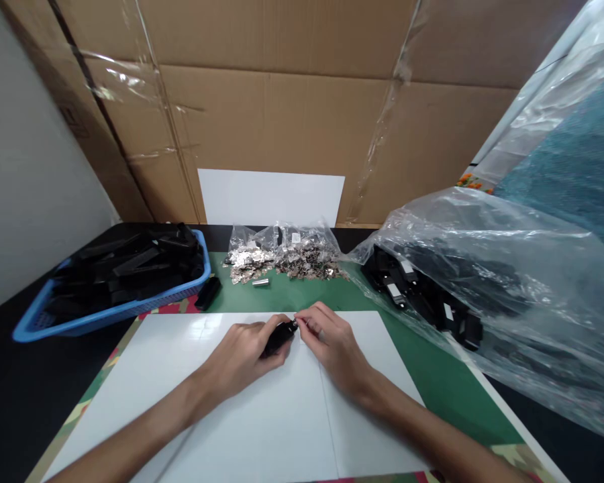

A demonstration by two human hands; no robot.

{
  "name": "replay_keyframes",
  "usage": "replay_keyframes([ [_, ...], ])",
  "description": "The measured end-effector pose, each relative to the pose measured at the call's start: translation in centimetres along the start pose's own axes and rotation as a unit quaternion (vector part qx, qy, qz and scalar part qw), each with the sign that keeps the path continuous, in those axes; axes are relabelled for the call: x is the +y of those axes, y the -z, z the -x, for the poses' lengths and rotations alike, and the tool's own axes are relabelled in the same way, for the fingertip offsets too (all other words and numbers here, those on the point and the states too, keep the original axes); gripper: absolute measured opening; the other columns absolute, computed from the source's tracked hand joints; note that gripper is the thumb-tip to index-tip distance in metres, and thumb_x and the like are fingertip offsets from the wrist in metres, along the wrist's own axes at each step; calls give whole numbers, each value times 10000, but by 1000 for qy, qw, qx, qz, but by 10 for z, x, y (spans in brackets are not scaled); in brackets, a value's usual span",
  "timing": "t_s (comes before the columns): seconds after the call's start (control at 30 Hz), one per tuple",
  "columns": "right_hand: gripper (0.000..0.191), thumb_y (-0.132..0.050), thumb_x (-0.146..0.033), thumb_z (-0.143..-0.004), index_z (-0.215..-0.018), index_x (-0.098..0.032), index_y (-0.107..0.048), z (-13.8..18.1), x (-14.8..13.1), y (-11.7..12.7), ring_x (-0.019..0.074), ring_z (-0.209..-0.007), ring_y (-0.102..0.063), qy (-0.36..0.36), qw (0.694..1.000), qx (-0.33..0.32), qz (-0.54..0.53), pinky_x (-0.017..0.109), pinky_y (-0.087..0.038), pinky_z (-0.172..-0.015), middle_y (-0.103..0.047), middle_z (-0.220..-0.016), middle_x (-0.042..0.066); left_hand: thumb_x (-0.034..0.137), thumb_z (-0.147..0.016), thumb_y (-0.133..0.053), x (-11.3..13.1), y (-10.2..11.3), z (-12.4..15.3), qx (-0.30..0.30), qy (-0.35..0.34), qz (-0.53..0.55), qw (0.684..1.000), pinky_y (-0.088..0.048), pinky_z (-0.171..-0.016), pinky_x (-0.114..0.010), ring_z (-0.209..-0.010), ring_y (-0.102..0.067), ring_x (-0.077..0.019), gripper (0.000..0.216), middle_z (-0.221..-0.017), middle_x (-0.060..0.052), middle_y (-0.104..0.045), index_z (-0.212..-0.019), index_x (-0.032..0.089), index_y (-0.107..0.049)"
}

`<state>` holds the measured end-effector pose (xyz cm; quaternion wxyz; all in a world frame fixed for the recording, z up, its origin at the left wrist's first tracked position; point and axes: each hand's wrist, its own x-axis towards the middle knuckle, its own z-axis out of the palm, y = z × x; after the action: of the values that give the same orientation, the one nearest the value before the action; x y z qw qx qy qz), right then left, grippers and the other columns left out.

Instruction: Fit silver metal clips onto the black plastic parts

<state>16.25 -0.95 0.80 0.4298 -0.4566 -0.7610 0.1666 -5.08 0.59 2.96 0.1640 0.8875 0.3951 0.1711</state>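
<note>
My left hand (pixel 246 352) is closed around a small black plastic part (pixel 278 337), holding it just above a white sheet (pixel 262 429). My right hand (pixel 329 339) pinches at the right end of that part, where a tiny shiny metal piece (pixel 296 324) shows between the fingertips. Both hands meet over the middle of the sheet.
A blue basket (pixel 35 322) of black parts stands at the left, with one loose black part (pixel 208 293) beside it. Open bags of small metal pieces (pixel 286 258) lie behind the sheet. A large clear plastic bag (pixel 508 288) with black parts fills the right. Cardboard (pixel 302 100) walls the back.
</note>
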Motion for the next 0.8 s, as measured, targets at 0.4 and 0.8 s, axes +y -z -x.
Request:
replay_keyframes([
  [0.4, 166, -497, -94, -994, -975, -219, -604, -2, -4, 2, 178, -791, -625, 1, 999, -33, 20, 290, -499, -719, -600, -907, 27, 303, -1019, -522, -3, -4, 0, -7, -36, -20, 999, -532, -678, -314, -812, -765, -231, 253, -956, -12, -778, -1261, 241, -481],
  [0.8, 154, -533, -279, -1035, -922, -204, -606, -7, -3, 0, 155, -684, -587, -66, 994, -31, -82, 260, -461, -607, -618, -811, 15, 293, -1009, -526, 1, 2, -1, -9, -14, -10, 1000, -547, -677, -319, -825, -758, -229, 277, -994, -9, -770, -1279, 250, -480],
])
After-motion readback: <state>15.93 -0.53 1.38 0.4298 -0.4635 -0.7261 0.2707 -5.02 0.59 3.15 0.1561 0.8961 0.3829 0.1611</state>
